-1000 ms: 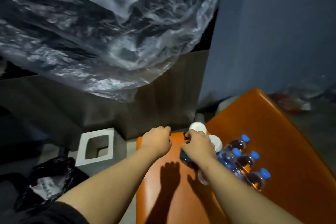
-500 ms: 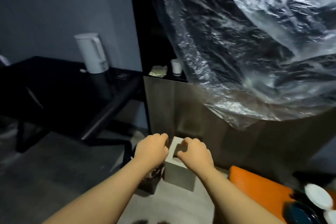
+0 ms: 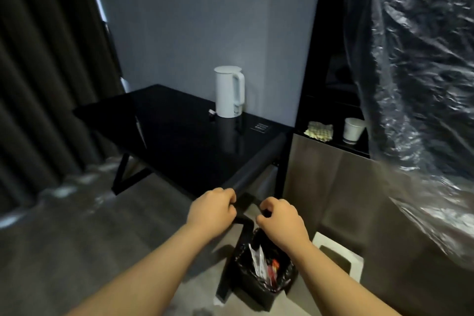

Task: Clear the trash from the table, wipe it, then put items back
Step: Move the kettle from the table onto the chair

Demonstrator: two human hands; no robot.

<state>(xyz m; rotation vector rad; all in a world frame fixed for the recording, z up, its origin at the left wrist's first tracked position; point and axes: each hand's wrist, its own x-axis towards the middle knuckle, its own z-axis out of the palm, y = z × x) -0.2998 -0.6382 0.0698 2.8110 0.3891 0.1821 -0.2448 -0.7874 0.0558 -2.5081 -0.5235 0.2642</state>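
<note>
Clear plastic sheet point(image 3: 410, 84): fills the right of the frame and hides whatever is behind it. Black tabletop point(image 3: 179, 141): centre, long axis running from the lower centre up to the left; it lies ahead of and above both hands, its near edge just past the knuckles. Glare and darkness hide any crumbs or stains. Lined bin point(image 3: 250, 292): lower centre, under the right hand, wrappers inside, its base cut off by the forearm. White kettle point(image 3: 229, 92): upright at the tabletop's far side. Left hand point(image 3: 213, 211): nearer the edge, fingers point(image 3: 225, 195) curled, nothing seen in them. Right hand point(image 3: 282, 226): fingers curled; cannot tell whether a dark scrap is pinched at the thumb. No cloth in view; wiping likely comes next.
</note>
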